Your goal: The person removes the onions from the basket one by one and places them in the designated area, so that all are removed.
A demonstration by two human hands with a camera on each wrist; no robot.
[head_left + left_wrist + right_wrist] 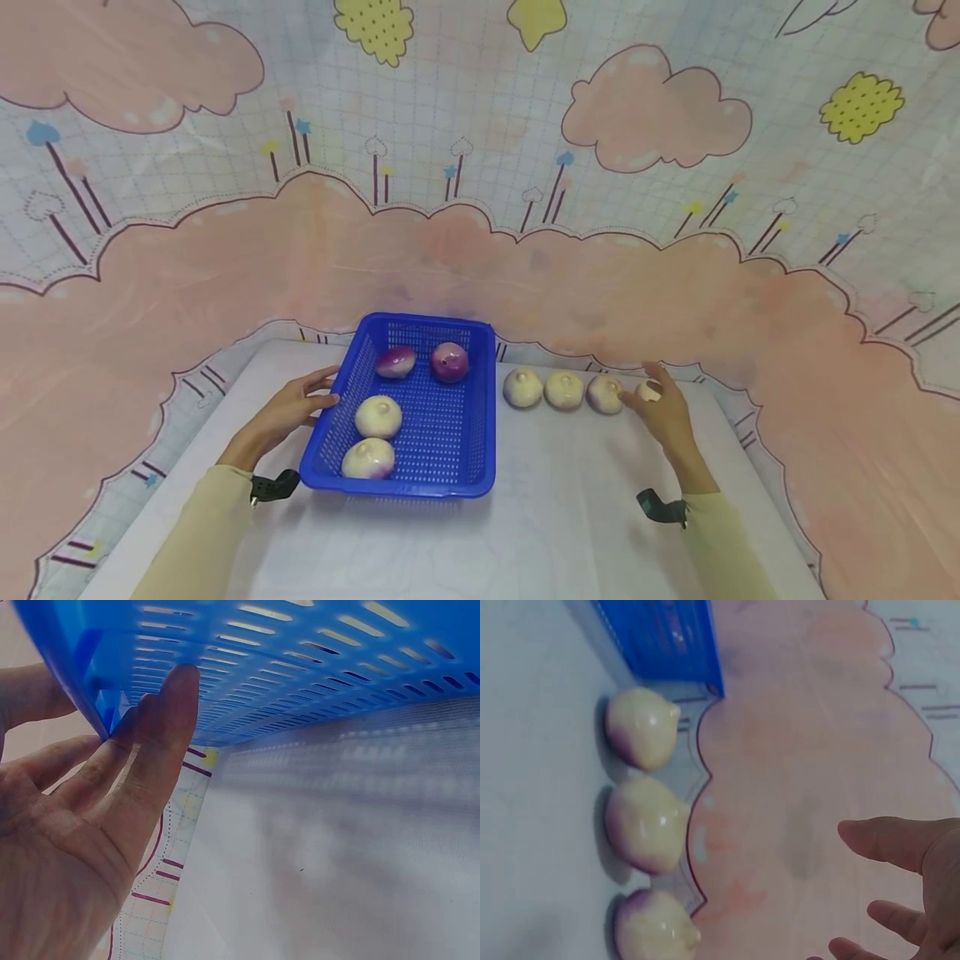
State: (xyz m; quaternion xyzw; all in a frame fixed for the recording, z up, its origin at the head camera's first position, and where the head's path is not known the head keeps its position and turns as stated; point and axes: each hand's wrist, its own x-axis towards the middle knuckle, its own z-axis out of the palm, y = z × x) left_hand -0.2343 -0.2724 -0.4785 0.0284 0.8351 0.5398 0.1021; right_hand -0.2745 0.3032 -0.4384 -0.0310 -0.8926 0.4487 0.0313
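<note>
My left hand (291, 410) holds the blue plastic basket (489, 433) by its left rim, with the thumb over the edge and fingers against the slotted outer wall (285, 682). Inside lie two purple onions (449, 362) at the back and two pale onions (378, 417) at the front left. Right of the basket, pale onions with purplish patches (522, 388) stand in a row. At the row's right end, my right hand (666, 417) hovers with spread fingers, partly covering the last onion (648, 392). The right wrist view shows its thumb (889, 841) apart from the onions.
A white table (555, 517) carries the basket and onions. Behind it and along its sides hangs a patterned cloth (600, 283) with clouds and stars. The onion row sits near the table's back edge, close to this cloth.
</note>
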